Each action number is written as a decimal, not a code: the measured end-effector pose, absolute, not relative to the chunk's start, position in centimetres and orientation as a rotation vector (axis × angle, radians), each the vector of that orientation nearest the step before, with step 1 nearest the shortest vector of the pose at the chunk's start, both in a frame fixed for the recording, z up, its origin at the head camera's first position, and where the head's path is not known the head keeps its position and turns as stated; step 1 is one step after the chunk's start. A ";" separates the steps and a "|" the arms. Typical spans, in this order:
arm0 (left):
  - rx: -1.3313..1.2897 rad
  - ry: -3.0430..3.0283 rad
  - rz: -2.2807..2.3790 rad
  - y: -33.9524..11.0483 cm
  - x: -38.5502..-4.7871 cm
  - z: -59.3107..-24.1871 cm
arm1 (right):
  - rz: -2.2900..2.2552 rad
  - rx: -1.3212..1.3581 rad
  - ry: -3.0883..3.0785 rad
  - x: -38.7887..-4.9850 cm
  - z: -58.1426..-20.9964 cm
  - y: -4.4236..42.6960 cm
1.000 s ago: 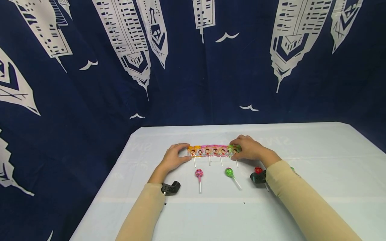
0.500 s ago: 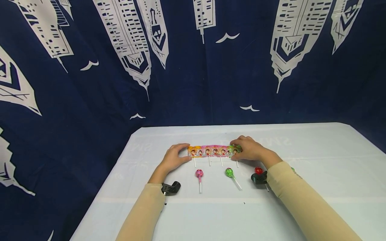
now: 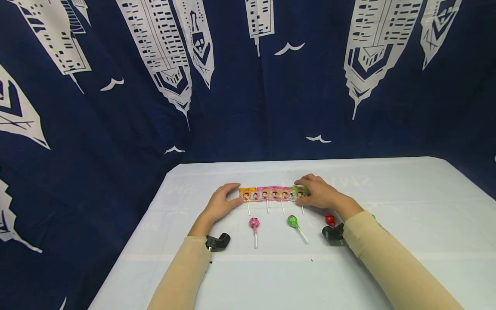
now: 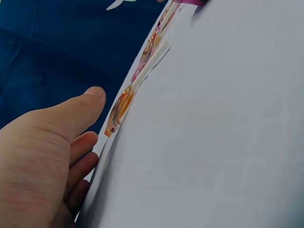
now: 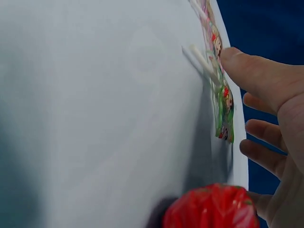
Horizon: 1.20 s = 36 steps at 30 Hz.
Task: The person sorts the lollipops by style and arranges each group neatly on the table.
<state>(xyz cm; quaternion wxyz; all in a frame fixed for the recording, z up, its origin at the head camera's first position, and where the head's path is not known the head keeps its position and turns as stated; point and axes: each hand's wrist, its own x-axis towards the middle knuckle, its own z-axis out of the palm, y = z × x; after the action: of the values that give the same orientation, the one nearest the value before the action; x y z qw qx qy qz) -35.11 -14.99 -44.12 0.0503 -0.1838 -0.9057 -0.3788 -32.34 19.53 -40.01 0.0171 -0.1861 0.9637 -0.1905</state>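
Observation:
A row of joined, wrapped lollipops (image 3: 274,194) lies across the table, orange at the left, pink in the middle, green at the right, sticks toward the person. Beside the orange end (image 4: 119,112) is the left hand (image 3: 220,203), thumb and fingers spread, with a small gap to the wrapper. The right hand (image 3: 322,193) is around the green end (image 5: 225,110), its thumb at the wrapper's lower edge and its other fingers loosely extended. Nearer the person lie a pink lollipop (image 3: 254,223), a green one (image 3: 292,221) and a red one (image 3: 330,220), partly hidden by the right wrist's camera.
The white table (image 3: 271,280) ends at a dark blue curtain (image 3: 240,142) with white building prints. Another green item (image 3: 373,216) shows just past the right forearm, mostly hidden. A tiny dark speck (image 3: 311,260) is on the tabletop.
The left hand's thumb and fingertips have drawn slightly away from the orange end. The head view has shifted a little. The right hand stays at the green end.

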 end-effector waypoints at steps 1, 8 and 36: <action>-0.550 -2.745 -1.184 -15.0 -35.0 -44.1 | -0.602 -0.589 3.010 -32.1 -40.0 19.5; -0.471 -2.657 -1.274 -15.2 -34.7 -44.0 | -0.660 -0.671 3.117 -30.4 -39.6 19.3; -0.509 -2.843 -1.169 -12.0 -24.9 -40.2 | -0.893 -0.922 2.983 -23.6 -39.2 17.5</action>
<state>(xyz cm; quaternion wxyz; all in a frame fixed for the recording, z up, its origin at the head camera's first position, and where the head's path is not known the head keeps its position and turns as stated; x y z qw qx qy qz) -24.87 -11.99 -40.17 0.0130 -0.1634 -0.9123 -0.3753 -23.60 17.50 -39.15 -0.0528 -0.2835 0.9173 -0.2746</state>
